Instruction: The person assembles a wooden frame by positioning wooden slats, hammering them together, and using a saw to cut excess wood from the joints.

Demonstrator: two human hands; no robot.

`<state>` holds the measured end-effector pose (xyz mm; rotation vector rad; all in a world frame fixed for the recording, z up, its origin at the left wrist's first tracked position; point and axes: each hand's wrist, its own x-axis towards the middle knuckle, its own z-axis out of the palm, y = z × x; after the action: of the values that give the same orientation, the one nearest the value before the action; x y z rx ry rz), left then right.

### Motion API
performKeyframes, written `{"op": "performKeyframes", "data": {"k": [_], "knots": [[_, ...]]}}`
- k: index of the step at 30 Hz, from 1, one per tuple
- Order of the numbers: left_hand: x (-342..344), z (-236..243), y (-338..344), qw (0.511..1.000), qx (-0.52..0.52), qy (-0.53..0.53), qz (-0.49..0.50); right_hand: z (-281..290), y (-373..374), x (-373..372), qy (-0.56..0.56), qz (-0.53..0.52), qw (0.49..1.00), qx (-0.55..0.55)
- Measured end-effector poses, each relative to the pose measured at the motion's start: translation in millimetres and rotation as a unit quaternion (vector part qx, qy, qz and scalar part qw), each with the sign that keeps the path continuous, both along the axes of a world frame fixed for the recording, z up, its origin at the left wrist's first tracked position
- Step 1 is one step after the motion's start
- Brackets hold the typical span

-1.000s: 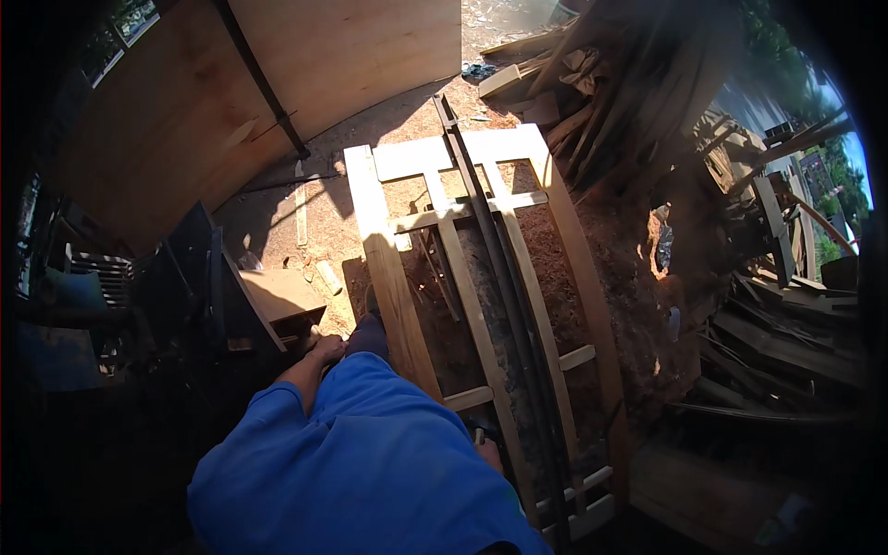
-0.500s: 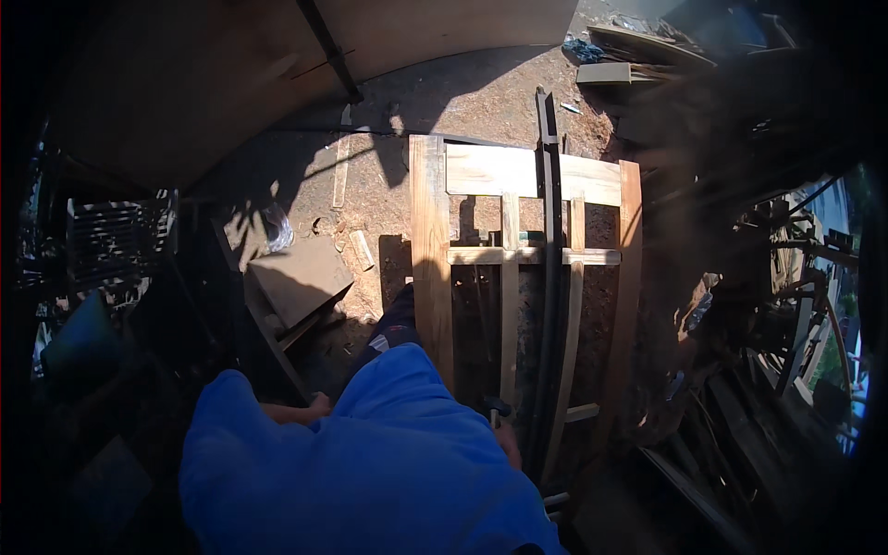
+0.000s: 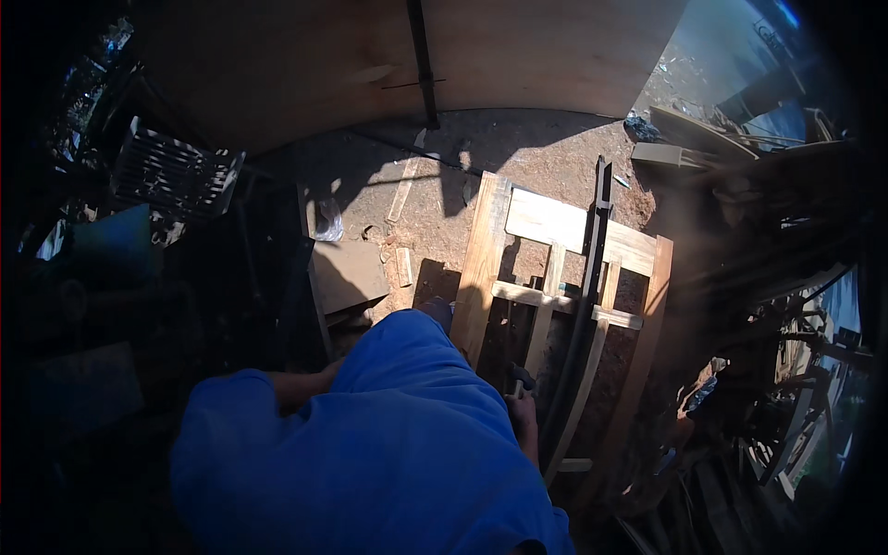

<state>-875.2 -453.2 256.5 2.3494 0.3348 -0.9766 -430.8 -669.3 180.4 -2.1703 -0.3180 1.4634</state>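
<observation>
To the right of my blue shirt, my right hand [image 3: 524, 413] is closed around the pale handle of a hammer [image 3: 523, 376], whose dark head shows above the fist. It is beside a wooden door or window frame [image 3: 478, 282] with crossing slats. Lengthwise over the frame lies a long dark bar [image 3: 589, 268], probably a clamp. On the other side, my left hand [image 3: 328, 374] lies against my body, its fingers hidden by the shirt. What it holds, if anything, does not show.
A brown box or board [image 3: 350, 277] sits left of the frame among wood scraps [image 3: 404, 266]. Large plywood sheets [image 3: 527, 55] stand at the far side. Stacked boards [image 3: 703, 134] lie at far right, and a slatted rack [image 3: 176, 171] stands at far left.
My view has turned, so the frame appears lower, further right and tilted. My right hand and the hammer show more fully beside my shirt.
</observation>
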Motion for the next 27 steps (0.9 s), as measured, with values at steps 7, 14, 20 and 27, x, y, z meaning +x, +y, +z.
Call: {"op": "performKeyframes", "data": {"k": [7, 14, 20, 27], "knots": [[63.9, -23.5, 73.5, 0.968, 0.068, 0.195, -0.143, -75.7, -51.1, -5.8, -0.044, 0.15, 0.975, -0.158], [57.9, -154.1, 205.2, 0.982, 0.087, 0.158, 0.049, -61.3, 20.4, -25.3, 0.051, 0.137, 0.979, -0.142], [165.1, -180.0, 376.9, 0.979, -0.03, 0.182, 0.086, -1.5, 122.0, 6.7, 0.04, 0.114, 0.961, -0.25], [306.6, -152.7, 637.4, 0.969, -0.005, 0.216, -0.12, 33.9, 256.4, 46.4, 0.073, -0.21, 0.949, -0.225]]}}
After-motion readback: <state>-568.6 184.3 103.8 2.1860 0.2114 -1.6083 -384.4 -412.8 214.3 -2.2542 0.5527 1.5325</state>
